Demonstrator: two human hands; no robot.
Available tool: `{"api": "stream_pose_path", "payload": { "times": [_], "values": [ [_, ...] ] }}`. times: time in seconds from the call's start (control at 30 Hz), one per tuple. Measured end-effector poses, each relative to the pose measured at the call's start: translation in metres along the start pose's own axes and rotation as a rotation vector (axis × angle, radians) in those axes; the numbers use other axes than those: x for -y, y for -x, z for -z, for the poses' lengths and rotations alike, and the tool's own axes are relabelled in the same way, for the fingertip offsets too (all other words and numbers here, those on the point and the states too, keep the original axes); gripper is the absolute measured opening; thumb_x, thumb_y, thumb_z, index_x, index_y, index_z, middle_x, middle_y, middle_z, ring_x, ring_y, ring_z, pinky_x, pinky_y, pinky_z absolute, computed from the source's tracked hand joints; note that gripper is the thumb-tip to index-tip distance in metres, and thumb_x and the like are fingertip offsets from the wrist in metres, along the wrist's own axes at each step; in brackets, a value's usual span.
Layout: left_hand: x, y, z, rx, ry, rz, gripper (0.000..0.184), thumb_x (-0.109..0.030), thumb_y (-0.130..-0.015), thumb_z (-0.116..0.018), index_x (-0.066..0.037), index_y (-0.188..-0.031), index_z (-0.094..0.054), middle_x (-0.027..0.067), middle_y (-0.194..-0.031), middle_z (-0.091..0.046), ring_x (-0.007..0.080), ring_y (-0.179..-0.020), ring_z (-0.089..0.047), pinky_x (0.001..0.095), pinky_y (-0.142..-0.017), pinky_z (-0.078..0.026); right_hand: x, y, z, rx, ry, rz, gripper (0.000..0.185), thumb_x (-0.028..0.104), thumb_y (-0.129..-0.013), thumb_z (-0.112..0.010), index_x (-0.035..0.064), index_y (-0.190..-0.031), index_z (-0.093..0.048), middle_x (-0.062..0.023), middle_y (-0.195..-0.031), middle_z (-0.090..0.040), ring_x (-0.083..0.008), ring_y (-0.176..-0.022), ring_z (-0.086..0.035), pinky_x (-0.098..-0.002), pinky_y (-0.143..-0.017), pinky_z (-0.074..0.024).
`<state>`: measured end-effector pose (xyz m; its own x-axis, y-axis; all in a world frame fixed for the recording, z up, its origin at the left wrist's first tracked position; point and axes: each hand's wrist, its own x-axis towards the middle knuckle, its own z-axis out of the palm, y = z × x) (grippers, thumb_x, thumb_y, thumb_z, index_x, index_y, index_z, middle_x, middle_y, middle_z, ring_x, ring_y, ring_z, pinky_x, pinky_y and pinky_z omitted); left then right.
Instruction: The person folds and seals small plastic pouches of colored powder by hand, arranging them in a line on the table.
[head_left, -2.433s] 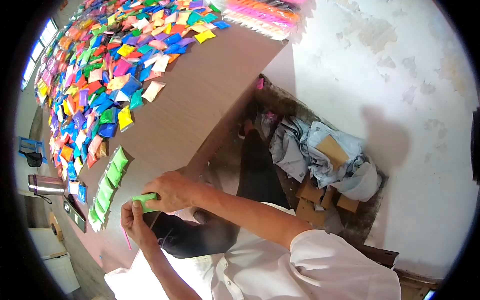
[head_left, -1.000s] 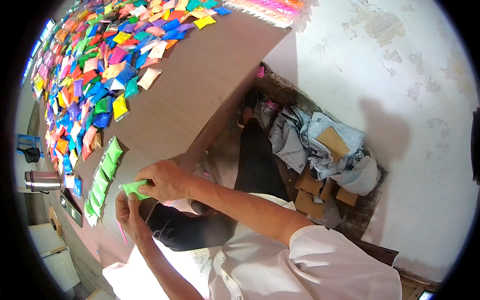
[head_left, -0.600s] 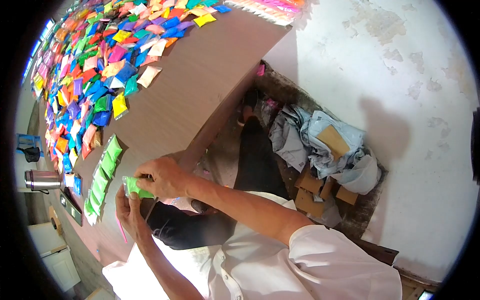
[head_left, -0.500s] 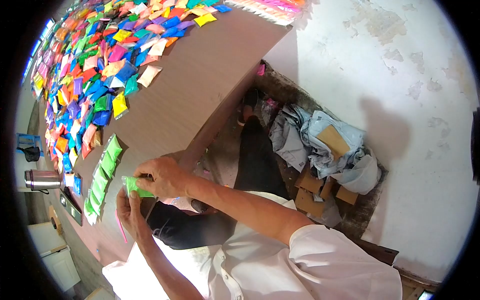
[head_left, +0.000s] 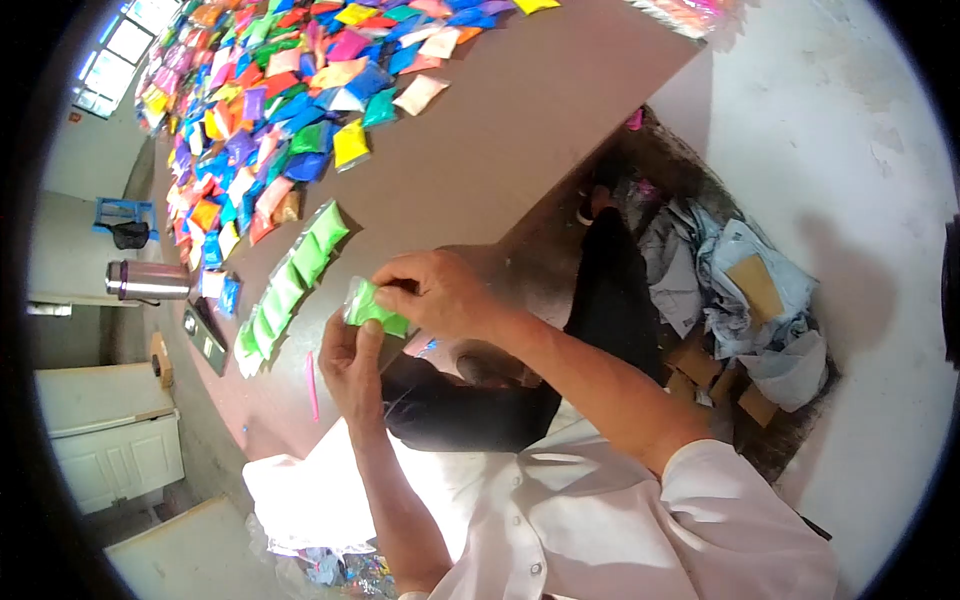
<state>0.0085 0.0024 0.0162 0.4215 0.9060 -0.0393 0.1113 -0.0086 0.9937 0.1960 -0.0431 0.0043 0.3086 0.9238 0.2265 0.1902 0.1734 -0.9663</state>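
A small clear packet of bright green filling (head_left: 380, 308) is held between my two hands, just off the table's near edge. My left hand (head_left: 355, 368) grips its lower side, thumb laid across the front. The fingers of my right hand (head_left: 430, 290) are closed on its upper right part; the fingertips partly hide it. Beyond my left hand, a row of similar green packets (head_left: 290, 288) lies overlapping on the table. A thin pink stick-like thing (head_left: 312, 385) rests on the tabletop beside my left hand.
Many colourful packets (head_left: 290, 110) are heaped across the brown table (head_left: 460, 150). A metal flask (head_left: 148, 280) and a dark phone-like object (head_left: 205, 337) are at the far left. Crumpled grey bags (head_left: 740, 270) and cardboard pieces (head_left: 695, 362) fill the floor by the wall.
The view has swung, so the table and hands appear farther right. Both hands still hold the green packet, and more of it shows between them.
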Motion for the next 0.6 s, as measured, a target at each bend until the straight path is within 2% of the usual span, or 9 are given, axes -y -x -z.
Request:
{"api": "stream_pose_path", "payload": {
  "times": [0.07,0.1,0.13,0.2,0.43,0.47,0.5,0.6],
  "values": [
    [0.005,-0.002,-0.003,-0.024,0.024,-0.028,0.029,-0.011,-0.103,-0.068,0.002,-0.129,-0.065,0.0053,-0.104,-0.074,0.0103,-0.094,-0.068,0.0263,-0.088,-0.053,0.003,-0.001,0.002,0.013,0.008,-0.003,0.023,0.023,-0.091,-0.074,0.005,-0.105,-0.077,-0.0116,-0.089,-0.075,-0.0235,-0.08,-0.073,-0.0361,-0.074,-0.0555],
    [0.007,-0.002,-0.002,-0.022,0.06,-0.016,0.029,-0.011,-0.102,-0.07,0.003,-0.128,-0.065,0.0068,-0.107,-0.074,0.0115,-0.097,-0.068,0.0271,-0.09,-0.053,-0.004,-0.002,-0.001,0.038,0.035,0.021,0.023,0.021,-0.092,-0.074,0.0052,-0.108,-0.076,-0.0101,-0.091,-0.076,-0.0208,-0.081,-0.072,-0.0339,-0.074,-0.0551],
    [0.008,-0.002,0.0,-0.022,0.095,-0.007,0.03,-0.011,-0.101,-0.073,0.004,-0.126,-0.066,0.0082,-0.11,-0.075,0.0126,-0.1,-0.068,0.028,-0.092,-0.054,-0.002,-0.003,0.0,0.044,0.02,0.033,0.023,0.021,-0.092,-0.074,0.0052,-0.108,-0.076,-0.0101,-0.091,-0.076,-0.0208,-0.081,-0.072,-0.0339,-0.074,-0.0551],
    [0.014,-0.003,0.004,-0.054,0.059,-0.017,0.031,-0.013,-0.101,-0.074,0.004,-0.125,-0.065,0.0095,-0.111,-0.074,0.0128,-0.098,-0.069,0.0275,-0.089,-0.056,0.003,-0.003,0.003,0.116,0.071,-0.008,0.024,0.02,-0.092,-0.074,0.0047,-0.11,-0.076,-0.0106,-0.093,-0.076,-0.021,-0.082,-0.072,-0.0337,-0.076,-0.0549],
    [0.004,0.0,-0.001,-0.059,0.019,0.018,0.037,-0.013,-0.101,-0.073,0.003,-0.133,-0.062,0.0088,-0.112,-0.075,0.0125,-0.1,-0.07,0.0269,-0.089,-0.055,0.005,-0.001,0.006,0.152,-0.025,-0.102,0.027,0.018,-0.092,-0.074,0.0022,-0.114,-0.074,-0.012,-0.096,-0.075,-0.019,-0.083,-0.07,-0.0342,-0.077,-0.0551],
    [0.0,0.001,-0.004,-0.037,0.04,0.027,0.041,-0.014,-0.101,-0.074,0.003,-0.136,-0.061,0.0095,-0.114,-0.075,0.0133,-0.101,-0.07,0.0272,-0.091,-0.055,0.009,-0.001,0.008,0.134,-0.057,-0.126,0.027,0.02,-0.092,-0.073,0.002,-0.113,-0.075,-0.0141,-0.096,-0.076,-0.0245,-0.084,-0.072,-0.0366,-0.079,-0.0562],
    [0.001,-0.001,-0.006,-0.04,0.063,0.027,0.044,-0.007,-0.098,-0.074,0.006,-0.138,-0.058,0.0126,-0.111,-0.075,0.0166,-0.101,-0.072,0.0286,-0.089,-0.057,0.011,-0.001,0.009,0.115,-0.088,-0.15,0.027,0.021,-0.093,-0.073,0.0018,-0.111,-0.075,-0.0161,-0.095,-0.077,-0.03,-0.085,-0.074,-0.0391,-0.08,-0.0573],
    [0.002,0.0,-0.006,-0.014,0.052,0.045,0.041,-0.005,-0.099,-0.072,0.006,-0.136,-0.058,0.0133,-0.111,-0.075,0.0166,-0.101,-0.072,0.0291,-0.09,-0.057,0.008,-0.002,0.009,0.135,-0.096,-0.108,0.026,0.02,-0.092,-0.073,0.0019,-0.111,-0.074,-0.0171,-0.096,-0.076,-0.0309,-0.086,-0.074,-0.0392,-0.081,-0.0575]
  ]
}}
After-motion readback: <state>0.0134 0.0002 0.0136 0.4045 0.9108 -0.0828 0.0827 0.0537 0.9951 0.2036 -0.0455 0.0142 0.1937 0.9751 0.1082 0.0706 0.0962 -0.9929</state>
